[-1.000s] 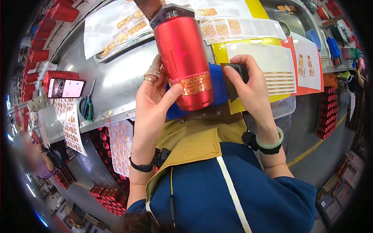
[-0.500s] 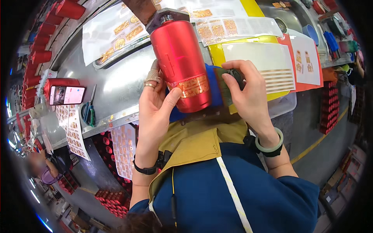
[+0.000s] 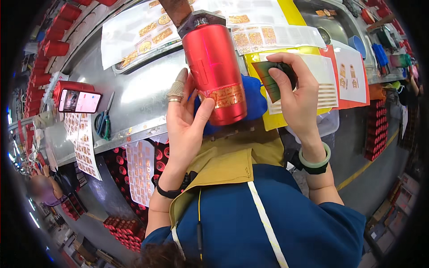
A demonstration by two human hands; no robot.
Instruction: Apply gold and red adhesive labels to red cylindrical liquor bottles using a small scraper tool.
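A shiny red metal bottle [image 3: 210,53] lies slanted in front of me, its neck end at a rusty metal fixture [image 3: 176,11]. Around its lower part runs a gold patterned decal [image 3: 229,96]. My left hand [image 3: 185,125] is wrapped round the left side of the bottle near its base, thumb beside the decal; one finger wears a wrapping and another a ring. To the right, clear of the bottle, my right hand [image 3: 301,91] pinches a dark green flexible scraper [image 3: 268,78] between thumb and fingers. Beneath the bottle shows a blue cloth [image 3: 255,97].
Decal sheets [image 3: 129,29] lie on the metal bench [image 3: 134,89]. Scissors [image 3: 103,123] and a lit phone [image 3: 79,101] are at the left. Yellow and red sheets [image 3: 328,56] sit at the right. Several red bottles [image 3: 380,129] are stacked on the floor.
My right hand has lifted up and to the right with the scraper, away from the bottle's lower side. My left hand still holds the bottle. The whole view has shifted slightly.
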